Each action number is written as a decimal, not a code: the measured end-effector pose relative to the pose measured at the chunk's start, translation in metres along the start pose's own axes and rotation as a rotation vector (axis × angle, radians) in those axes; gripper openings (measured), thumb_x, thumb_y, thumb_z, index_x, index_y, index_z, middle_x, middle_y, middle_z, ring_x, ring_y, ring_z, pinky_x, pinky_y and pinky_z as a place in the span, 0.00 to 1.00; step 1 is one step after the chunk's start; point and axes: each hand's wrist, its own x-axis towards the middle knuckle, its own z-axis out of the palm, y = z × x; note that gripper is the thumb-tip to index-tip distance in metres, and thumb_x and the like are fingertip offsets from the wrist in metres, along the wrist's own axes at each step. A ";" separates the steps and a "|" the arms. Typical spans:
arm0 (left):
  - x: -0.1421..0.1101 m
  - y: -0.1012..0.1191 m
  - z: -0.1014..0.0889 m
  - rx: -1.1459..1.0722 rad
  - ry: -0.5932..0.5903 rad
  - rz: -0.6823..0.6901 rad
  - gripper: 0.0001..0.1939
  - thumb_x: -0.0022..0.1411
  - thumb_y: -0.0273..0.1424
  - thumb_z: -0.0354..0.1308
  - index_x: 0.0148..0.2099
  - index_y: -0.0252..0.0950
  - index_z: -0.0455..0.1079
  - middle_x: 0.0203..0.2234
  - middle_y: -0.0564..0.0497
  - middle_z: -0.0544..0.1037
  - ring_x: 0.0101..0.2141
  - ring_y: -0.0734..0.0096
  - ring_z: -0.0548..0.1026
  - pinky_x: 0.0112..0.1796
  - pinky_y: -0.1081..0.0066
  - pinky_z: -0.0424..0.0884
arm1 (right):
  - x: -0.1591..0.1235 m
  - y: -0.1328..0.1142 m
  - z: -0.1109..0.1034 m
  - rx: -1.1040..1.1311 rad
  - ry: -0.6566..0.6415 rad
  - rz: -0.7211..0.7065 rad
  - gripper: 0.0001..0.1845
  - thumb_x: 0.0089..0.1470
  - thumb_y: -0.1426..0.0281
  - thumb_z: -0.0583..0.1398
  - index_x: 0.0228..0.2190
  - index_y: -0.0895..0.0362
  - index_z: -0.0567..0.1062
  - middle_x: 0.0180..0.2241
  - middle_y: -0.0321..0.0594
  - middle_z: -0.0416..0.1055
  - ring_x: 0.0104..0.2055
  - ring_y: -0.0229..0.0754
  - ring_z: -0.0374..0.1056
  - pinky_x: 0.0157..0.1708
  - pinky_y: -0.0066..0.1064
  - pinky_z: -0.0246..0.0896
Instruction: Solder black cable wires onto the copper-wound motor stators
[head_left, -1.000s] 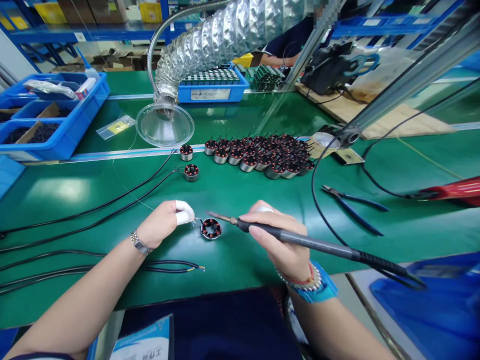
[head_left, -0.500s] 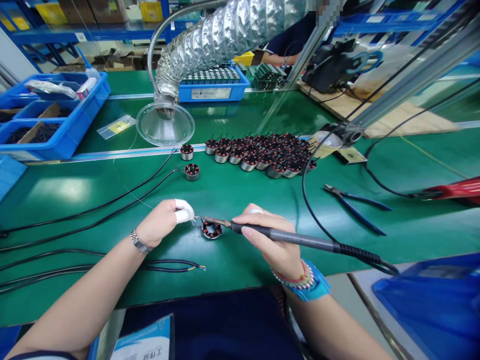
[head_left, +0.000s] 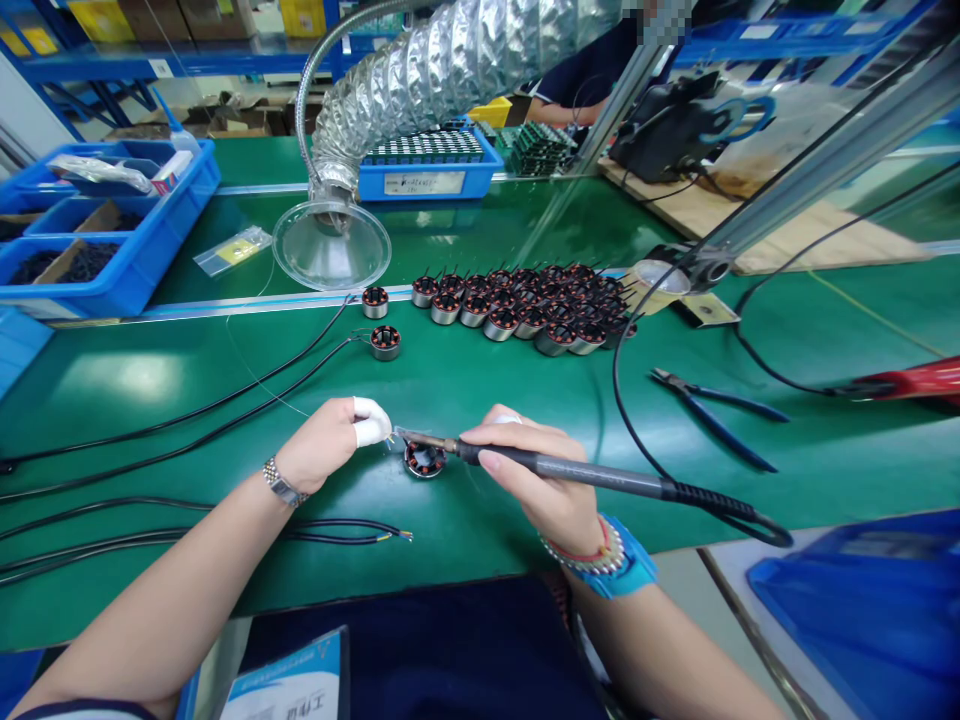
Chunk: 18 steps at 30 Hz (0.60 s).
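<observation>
My right hand (head_left: 544,470) grips a soldering iron (head_left: 600,473) like a pen. Its tip points left, at the upper rim of a small ring-shaped motor stator (head_left: 424,461) with a black core and copper windings. My left hand (head_left: 330,445), with white finger cots on its fingertips, is pinched on thin wires (head_left: 390,438) just left of the stator. Coloured wire ends poke out by the fingertips, and a fine strand (head_left: 259,380) runs back from this hand. A faint wisp of smoke shows near the iron's tip. The exact contact point is too small to tell.
Two stators (head_left: 385,343) with black cables lie beyond my left hand. Many stators (head_left: 525,305) stand grouped farther back. Cutting pliers (head_left: 712,410) lie right, loose cables (head_left: 337,530) left. A fume hood (head_left: 332,245) hangs above the table. A co-worker's arm (head_left: 570,112) shows behind.
Smoke has appeared near the iron's tip. My right hand and the iron have shifted very slightly left, and the iron's cord has moved a little. The left hand stays nearly still.
</observation>
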 end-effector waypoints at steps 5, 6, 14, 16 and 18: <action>0.000 0.001 0.001 0.009 0.011 -0.020 0.05 0.45 0.31 0.55 0.23 0.34 0.67 0.18 0.55 0.68 0.23 0.75 0.62 0.26 0.73 0.55 | 0.000 0.000 -0.001 0.001 -0.002 0.020 0.09 0.48 0.75 0.58 0.31 0.56 0.77 0.24 0.40 0.73 0.25 0.39 0.61 0.26 0.34 0.58; 0.000 0.002 0.001 0.008 0.010 -0.021 0.05 0.45 0.31 0.55 0.23 0.34 0.67 0.18 0.55 0.68 0.23 0.75 0.62 0.26 0.73 0.55 | 0.000 0.001 -0.001 0.005 0.002 0.020 0.09 0.48 0.75 0.58 0.31 0.56 0.77 0.24 0.40 0.73 0.25 0.39 0.61 0.25 0.34 0.58; 0.001 0.002 0.001 -0.013 0.008 -0.016 0.04 0.45 0.30 0.55 0.23 0.34 0.68 0.18 0.56 0.68 0.23 0.76 0.62 0.27 0.74 0.57 | 0.000 0.003 -0.001 0.017 0.000 0.011 0.09 0.49 0.76 0.57 0.32 0.56 0.77 0.25 0.39 0.72 0.25 0.39 0.61 0.26 0.33 0.57; 0.000 0.003 0.002 -0.010 0.009 -0.018 0.04 0.45 0.29 0.56 0.22 0.34 0.67 0.18 0.56 0.68 0.23 0.75 0.63 0.27 0.74 0.57 | 0.001 0.002 0.000 0.015 -0.002 0.006 0.09 0.49 0.76 0.57 0.32 0.56 0.77 0.24 0.39 0.72 0.25 0.38 0.60 0.26 0.33 0.57; 0.000 0.004 0.001 -0.007 0.013 -0.015 0.04 0.45 0.29 0.56 0.22 0.34 0.67 0.18 0.55 0.68 0.23 0.75 0.63 0.27 0.74 0.58 | 0.001 0.001 0.000 0.021 0.001 0.004 0.09 0.48 0.76 0.58 0.32 0.56 0.77 0.24 0.39 0.72 0.25 0.38 0.60 0.25 0.33 0.57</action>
